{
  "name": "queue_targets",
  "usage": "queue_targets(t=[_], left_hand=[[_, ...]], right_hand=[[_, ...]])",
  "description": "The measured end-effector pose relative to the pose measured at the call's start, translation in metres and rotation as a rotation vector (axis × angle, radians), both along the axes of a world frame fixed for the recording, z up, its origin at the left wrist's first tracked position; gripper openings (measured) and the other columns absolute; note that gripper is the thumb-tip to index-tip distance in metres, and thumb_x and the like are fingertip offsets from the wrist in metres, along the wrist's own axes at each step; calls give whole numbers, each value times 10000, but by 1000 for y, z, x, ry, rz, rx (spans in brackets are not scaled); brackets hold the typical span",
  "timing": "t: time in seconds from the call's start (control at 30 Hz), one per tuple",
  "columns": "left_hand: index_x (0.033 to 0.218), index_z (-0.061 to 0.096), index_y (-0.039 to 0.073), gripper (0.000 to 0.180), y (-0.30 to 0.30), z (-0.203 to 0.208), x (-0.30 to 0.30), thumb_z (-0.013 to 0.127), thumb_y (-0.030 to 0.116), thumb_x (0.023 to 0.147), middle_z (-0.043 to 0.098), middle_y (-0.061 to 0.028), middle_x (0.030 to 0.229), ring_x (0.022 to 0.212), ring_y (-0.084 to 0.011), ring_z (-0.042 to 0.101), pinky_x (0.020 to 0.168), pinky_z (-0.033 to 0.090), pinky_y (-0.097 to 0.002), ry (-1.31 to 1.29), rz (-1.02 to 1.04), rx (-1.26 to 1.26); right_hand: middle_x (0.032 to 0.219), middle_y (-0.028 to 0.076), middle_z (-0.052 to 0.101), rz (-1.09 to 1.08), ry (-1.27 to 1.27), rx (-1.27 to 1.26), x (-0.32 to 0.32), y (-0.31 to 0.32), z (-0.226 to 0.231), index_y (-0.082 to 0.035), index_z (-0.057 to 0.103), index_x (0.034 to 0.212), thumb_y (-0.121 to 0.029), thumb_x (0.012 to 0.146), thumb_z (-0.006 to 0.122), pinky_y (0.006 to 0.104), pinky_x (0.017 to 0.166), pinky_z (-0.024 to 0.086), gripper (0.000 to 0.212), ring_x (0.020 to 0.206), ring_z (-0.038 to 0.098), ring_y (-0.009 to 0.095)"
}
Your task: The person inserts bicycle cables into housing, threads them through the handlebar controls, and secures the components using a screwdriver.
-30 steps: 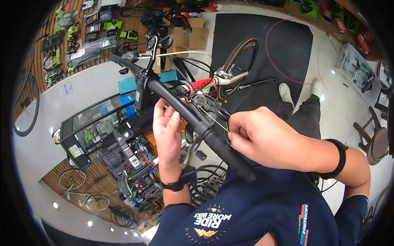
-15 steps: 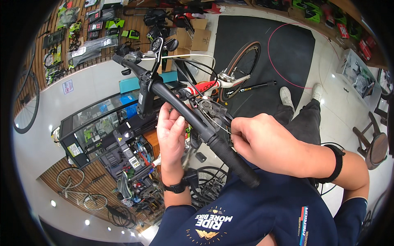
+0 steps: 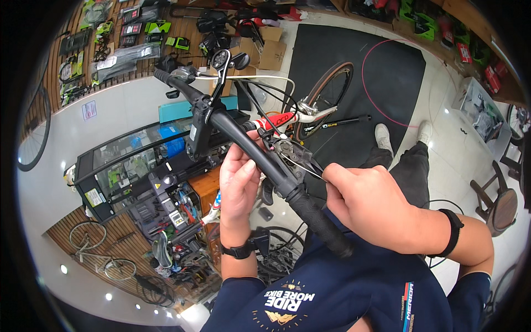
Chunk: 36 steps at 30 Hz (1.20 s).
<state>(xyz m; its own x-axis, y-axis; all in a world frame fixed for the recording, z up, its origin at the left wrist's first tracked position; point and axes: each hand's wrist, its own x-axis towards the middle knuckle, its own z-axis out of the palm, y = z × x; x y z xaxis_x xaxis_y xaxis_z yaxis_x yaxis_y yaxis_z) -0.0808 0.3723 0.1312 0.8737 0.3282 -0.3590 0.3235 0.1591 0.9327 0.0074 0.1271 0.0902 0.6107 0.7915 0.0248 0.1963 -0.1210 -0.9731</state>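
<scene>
Right fingers [image 3: 338,178] pinch a cable [image 3: 306,169] (seemingly) beside the handlebar [image 3: 251,149].

Parts I couldn't see
The handlebar [image 3: 249,145] hid part of the left hand [image 3: 239,185], the right hand [image 3: 368,205] covered some cable [image 3: 303,166], and a wheel [image 3: 47,123] was cut off at the left edge.

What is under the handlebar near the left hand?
The left hand extends under the handlebar, a fingertip showing past its far edge. The bar covers the fingers between, so what they touch is hidden.
</scene>
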Motion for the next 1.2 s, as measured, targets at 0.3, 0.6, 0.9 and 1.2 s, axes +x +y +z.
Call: queue_targets(t=[0.3,0.6,0.9,1.2], left_hand=[[1418,415,-64,569,1,-5,-1,608,134,921,586,-156,1287,1177,-226,593,1048,468,-381,-22,-15,-8],[1426,412,-67,562,0,-4,-2,592,139,935,582,-165,1296,1194,-236,591,1044,473,-382,-4,-23,2],[1423,417,-59,552,-1,-7,-3,599,136,941,582,-155,1289,1182,-238,598,1049,469,-386,-20,-14,-31],[1419,422,-60,556,0,-9,-5,611,139,935,574,-154,1303,1196,-242,585,1059,457,-389,-9,-12,-56]], right_hand=[[670,145,629,56,-81,-75,-3,0,2,-8,521,873,-58,828,612,423,551,533,113,598,650,341],[603,144,591,-24,-136,-97,-8,10,0,-12,491,861,-22,825,625,424,476,495,139,527,616,345],[580,178,603,-6,-13,-51,-4,16,4,11,484,859,-41,853,593,461,501,506,121,537,629,370],[604,180,602,-49,-110,-90,6,38,14,8,484,892,-31,852,629,449,520,504,156,567,630,380]])
